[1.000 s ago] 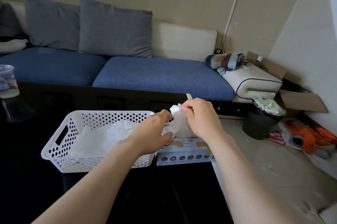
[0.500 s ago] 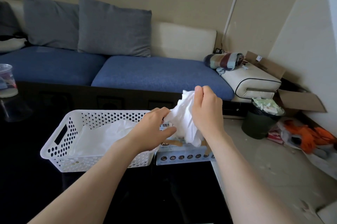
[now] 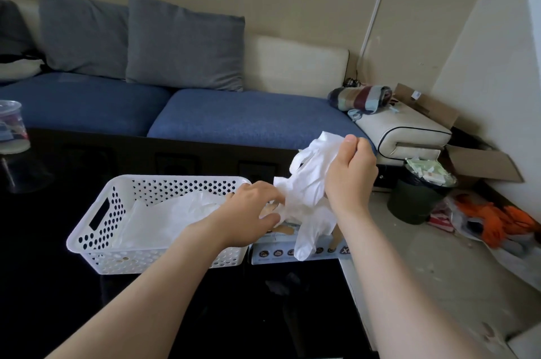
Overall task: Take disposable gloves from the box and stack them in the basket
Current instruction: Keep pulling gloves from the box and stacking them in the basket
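A white translucent glove (image 3: 307, 183) hangs from my right hand (image 3: 349, 174), which pinches its cuff above the glove box (image 3: 292, 252). The glove's fingers dangle down over the box front. My left hand (image 3: 251, 215) is at the glove's lower part over the box top, fingers curled around the glove's edge. To the left of the box stands the white perforated basket (image 3: 96, 230) on the black table, with several clear gloves (image 3: 164, 218) lying inside it.
A clear plastic cup (image 3: 11, 127) stands at the table's far left. Behind the table runs a blue sofa (image 3: 243, 118) with grey cushions. On the floor to the right are a dark bin (image 3: 415, 197), cardboard boxes and orange clutter.
My right hand has lifted up and to the right, drawing the glove out of the box so it hangs full length. My left hand stayed low at the box.
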Demonstrator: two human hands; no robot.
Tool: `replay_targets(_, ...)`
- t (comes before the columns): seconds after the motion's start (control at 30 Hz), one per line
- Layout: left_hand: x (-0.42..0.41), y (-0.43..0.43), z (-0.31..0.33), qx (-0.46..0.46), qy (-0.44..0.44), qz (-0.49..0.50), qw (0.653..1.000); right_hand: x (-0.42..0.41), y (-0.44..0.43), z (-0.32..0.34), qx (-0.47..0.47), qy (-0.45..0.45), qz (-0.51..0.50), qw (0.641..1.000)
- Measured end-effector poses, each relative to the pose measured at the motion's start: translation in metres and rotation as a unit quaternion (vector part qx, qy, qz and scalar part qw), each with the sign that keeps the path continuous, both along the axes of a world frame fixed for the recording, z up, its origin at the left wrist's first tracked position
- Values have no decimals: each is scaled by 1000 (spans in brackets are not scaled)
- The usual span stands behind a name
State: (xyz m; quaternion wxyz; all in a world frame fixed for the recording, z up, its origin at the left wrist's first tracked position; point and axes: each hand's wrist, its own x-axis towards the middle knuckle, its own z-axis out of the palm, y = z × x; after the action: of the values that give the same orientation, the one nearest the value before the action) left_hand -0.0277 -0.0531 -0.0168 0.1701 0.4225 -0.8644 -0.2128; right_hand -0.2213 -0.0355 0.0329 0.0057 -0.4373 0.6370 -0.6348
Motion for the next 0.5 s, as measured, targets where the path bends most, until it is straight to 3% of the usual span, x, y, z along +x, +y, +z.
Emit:
replay_targets(0.1, -1, 0, 4, -8, 26, 11, 1000, 7, 1, 5, -41, -24, 1, 999)
replay_targets(0.2, 0, 3, 17, 22, 134, 58, 989, 18, 3, 12, -63, -37, 18, 997)
replay_targets(0.37, 11, 2, 33, 143, 364, 108, 914, 40, 5, 16, -43, -34, 91, 994)
replay_targets(0.5, 23, 1, 37, 227, 433, 102, 866, 56, 2, 12, 12, -49, 168, 984)
